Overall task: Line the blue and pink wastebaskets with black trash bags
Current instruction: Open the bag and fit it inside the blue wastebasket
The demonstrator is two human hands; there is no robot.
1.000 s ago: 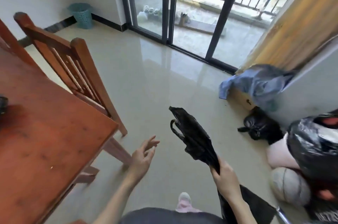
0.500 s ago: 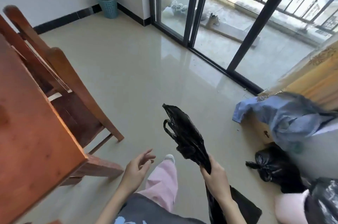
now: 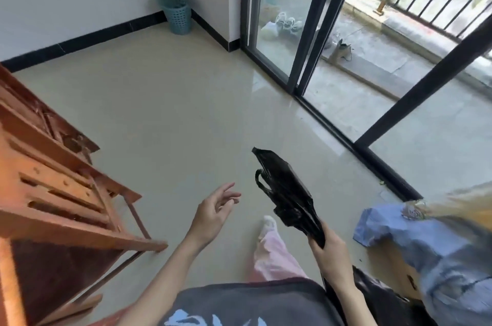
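Big wooden chair fills the left side, blue cloth heaped at the right. Blue wastebasket sits way off in the far corner against the wall. Black trash bag sticks up crumpled from the right hand, fingers wrapped tight around it. Left hand is empty, fingers loosely spread.

wastebasket in far corner (chair near left), glass doors right.
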